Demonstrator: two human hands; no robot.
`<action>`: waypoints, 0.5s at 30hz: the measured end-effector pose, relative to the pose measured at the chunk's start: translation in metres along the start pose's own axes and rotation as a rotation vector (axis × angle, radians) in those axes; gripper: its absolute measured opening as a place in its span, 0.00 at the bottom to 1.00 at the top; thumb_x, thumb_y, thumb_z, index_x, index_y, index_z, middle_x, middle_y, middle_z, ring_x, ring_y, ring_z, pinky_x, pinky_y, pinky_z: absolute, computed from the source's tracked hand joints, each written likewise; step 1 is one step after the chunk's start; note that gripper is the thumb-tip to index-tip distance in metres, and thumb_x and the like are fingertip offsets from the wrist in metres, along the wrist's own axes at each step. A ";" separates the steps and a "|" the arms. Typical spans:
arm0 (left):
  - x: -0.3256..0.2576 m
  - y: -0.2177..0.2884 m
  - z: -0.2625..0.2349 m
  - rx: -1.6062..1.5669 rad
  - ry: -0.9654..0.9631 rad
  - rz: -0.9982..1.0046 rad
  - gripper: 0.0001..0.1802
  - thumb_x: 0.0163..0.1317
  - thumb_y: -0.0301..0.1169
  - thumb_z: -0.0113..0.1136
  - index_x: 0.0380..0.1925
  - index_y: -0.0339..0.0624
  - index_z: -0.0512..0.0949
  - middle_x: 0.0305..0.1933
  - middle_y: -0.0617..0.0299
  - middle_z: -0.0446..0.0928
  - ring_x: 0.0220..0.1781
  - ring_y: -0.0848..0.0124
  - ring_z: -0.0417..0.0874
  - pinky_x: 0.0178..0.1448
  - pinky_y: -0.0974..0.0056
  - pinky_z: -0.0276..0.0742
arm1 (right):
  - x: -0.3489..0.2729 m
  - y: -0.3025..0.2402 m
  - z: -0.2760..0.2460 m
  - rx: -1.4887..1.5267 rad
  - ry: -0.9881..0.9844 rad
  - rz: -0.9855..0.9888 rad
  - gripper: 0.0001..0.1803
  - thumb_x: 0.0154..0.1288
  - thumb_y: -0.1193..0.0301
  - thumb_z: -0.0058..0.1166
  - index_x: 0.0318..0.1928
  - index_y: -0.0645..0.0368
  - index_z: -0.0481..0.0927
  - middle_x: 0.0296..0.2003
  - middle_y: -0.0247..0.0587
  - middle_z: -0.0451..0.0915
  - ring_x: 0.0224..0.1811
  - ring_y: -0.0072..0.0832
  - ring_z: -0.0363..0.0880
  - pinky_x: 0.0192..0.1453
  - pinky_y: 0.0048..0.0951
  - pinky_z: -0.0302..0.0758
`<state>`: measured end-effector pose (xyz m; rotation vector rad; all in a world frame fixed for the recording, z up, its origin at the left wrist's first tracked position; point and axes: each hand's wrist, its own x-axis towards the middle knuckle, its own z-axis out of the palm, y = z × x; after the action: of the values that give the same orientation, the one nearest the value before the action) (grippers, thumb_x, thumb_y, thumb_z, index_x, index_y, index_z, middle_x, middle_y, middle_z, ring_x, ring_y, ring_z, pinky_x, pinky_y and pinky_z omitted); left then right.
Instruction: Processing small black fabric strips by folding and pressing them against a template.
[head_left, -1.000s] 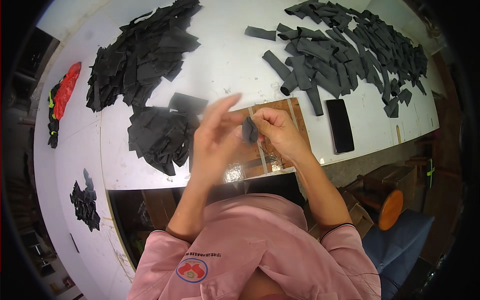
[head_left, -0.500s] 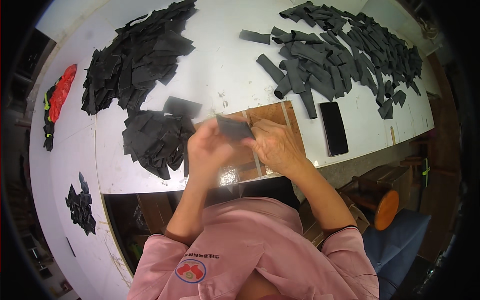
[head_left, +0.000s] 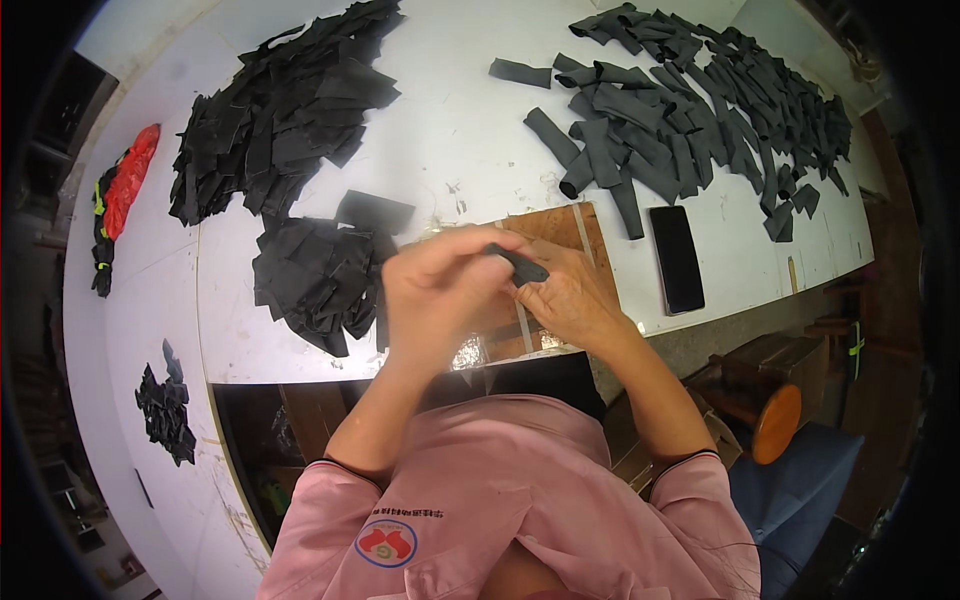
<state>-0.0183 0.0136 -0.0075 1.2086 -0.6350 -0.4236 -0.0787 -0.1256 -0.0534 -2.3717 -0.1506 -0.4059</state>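
Right grip (head_left: 575,300): pinching dark fabric piece (head_left: 522,266), partly covered | left grip (head_left: 440,290): blurred, cannot tell its hold | brown board (head_left: 556,223): partly hidden from view

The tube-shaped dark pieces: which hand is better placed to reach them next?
Probably the right hand: it's nearer the tube-shaped dark pieces; the left hand is nearer the flat dark pieces.

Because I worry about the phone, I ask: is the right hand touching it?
No, the black phone lies on the white table, apart from the right hand, which holds dark fabric.
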 end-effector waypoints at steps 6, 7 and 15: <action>-0.003 -0.004 -0.015 -0.599 0.148 0.091 0.10 0.58 0.34 0.52 0.33 0.37 0.72 0.35 0.56 0.72 0.42 0.65 0.71 0.51 0.59 0.66 | 0.017 -0.026 -0.029 -0.142 -0.049 -0.095 0.16 0.52 0.61 0.53 0.20 0.62 0.72 0.18 0.42 0.72 0.24 0.37 0.71 0.27 0.35 0.68; -0.005 -0.009 -0.019 -0.590 0.160 0.101 0.10 0.58 0.33 0.52 0.32 0.37 0.72 0.36 0.56 0.72 0.42 0.64 0.71 0.51 0.59 0.66 | 0.014 -0.021 -0.021 -0.142 -0.050 -0.092 0.16 0.52 0.61 0.53 0.20 0.62 0.72 0.18 0.42 0.72 0.24 0.37 0.71 0.27 0.35 0.68; 0.004 -0.020 -0.039 0.010 0.255 0.097 0.07 0.58 0.28 0.50 0.32 0.34 0.74 0.37 0.51 0.75 0.39 0.67 0.75 0.48 0.65 0.68 | 0.016 -0.017 -0.022 -0.113 -0.121 -0.044 0.16 0.53 0.60 0.52 0.19 0.60 0.72 0.16 0.41 0.71 0.21 0.38 0.71 0.27 0.33 0.68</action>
<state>0.0109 0.0335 -0.0344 1.2122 -0.4743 -0.1810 -0.0723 -0.1282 -0.0222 -2.5085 -0.2424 -0.2987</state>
